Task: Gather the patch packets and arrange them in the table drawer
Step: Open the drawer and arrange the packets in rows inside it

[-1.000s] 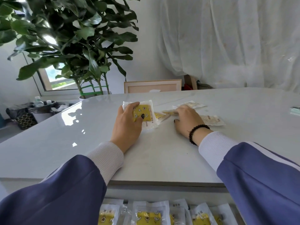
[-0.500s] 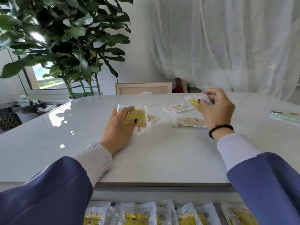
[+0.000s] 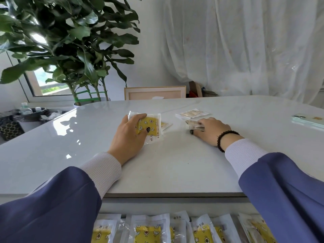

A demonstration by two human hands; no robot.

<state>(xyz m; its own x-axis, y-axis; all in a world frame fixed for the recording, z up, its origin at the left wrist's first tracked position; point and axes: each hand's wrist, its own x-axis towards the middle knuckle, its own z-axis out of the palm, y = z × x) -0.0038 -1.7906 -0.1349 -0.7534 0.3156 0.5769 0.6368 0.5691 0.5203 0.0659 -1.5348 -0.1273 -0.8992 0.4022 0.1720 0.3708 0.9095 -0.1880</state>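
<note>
My left hand still holds the gathered yellow patch packets on the surface. My right hand, raised half a second ago, now presses flat fingers on a pale packet; the drawer waits below.

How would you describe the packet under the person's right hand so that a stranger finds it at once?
Start at the white table and find the right hand, the one with the dark bead bracelet. The packet under its fingertips shows its pale, printed back, unlike the yellow-fronted packets held by the left hand.
</note>
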